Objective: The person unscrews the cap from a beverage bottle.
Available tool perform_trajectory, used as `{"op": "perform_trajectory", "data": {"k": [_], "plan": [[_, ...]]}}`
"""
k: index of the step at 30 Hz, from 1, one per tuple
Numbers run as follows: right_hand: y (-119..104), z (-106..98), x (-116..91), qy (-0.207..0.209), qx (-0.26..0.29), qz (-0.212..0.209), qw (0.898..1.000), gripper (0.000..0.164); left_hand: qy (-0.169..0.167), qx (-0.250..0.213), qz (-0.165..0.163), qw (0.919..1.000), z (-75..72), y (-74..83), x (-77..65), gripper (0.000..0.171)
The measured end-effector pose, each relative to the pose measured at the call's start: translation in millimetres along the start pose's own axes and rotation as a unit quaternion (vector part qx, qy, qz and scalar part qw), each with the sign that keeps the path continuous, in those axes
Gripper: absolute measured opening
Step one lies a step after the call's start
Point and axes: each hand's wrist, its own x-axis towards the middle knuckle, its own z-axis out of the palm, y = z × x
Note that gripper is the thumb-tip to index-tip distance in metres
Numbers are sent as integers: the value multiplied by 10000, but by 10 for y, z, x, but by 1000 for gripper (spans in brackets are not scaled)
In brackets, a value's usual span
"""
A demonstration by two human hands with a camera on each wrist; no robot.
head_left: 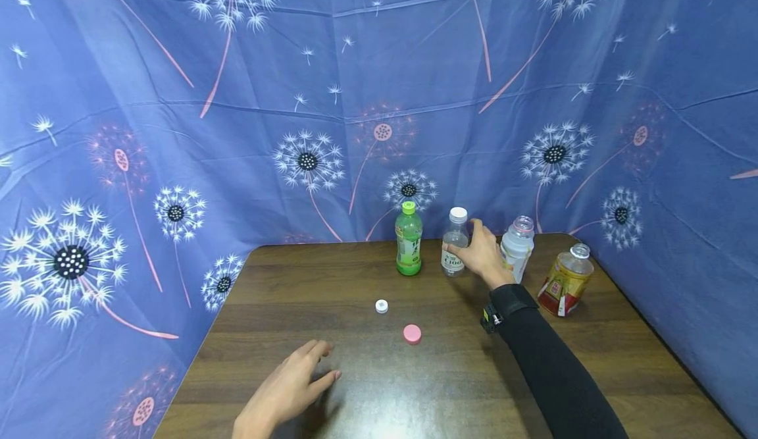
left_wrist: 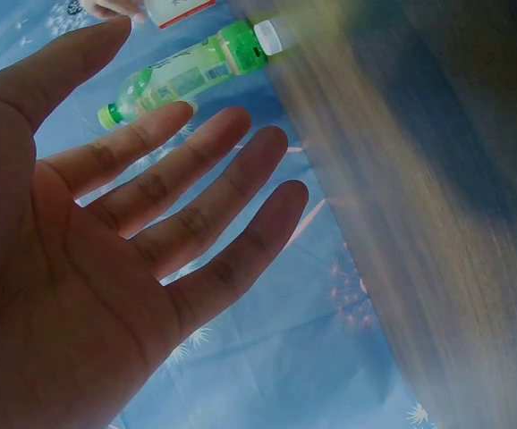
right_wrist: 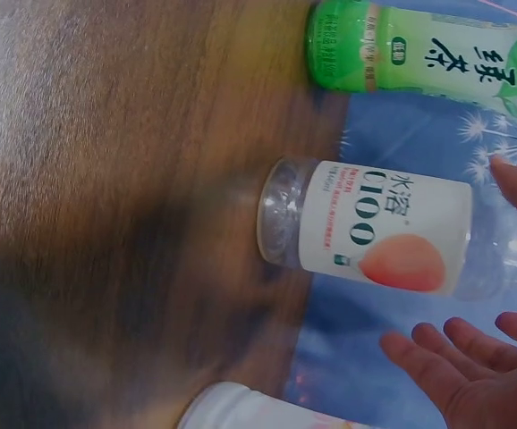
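Clear, white-capped bottle (right_wrist: 379, 231) — upright on wooden table (head_left: 266, 327), long axis vertical, between green bottle (head_left: 408, 241) and white bottle (head_left: 517, 249). Stands nearer to right hand (head_left: 484, 255), between spread thumb and fingers, ungripped — well apart from left hand (head_left: 290, 386), loose-fingered and empty.

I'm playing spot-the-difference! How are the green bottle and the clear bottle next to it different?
The green bottle has a green cap; the clear bottle has a white cap.
The clear bottle's white label shows a round orange-pink picture; the green bottle's label is greenish with big dark writing.
The right hand is at the clear bottle, not the green bottle.
Both stand upright on the table, caps on.
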Motion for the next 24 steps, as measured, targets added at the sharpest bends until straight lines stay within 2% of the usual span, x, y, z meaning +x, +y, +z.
{"op": "perform_trajectory", "data": {"k": [8, 17, 24], "plan": [[-50, -140, -51, 448, 7, -202, 9988, 94, 127, 67, 98, 9998, -24, -1, -14, 43], [-145, -448, -178, 768, -3, -520, 9957, 87, 165, 174, 161, 9996, -23, 23, 24, 42], [-132, -709, -230, 1333, 38, -1021, 9858, 75, 50, 142, 161, 9998, 14, -13, 41, 41]]}}
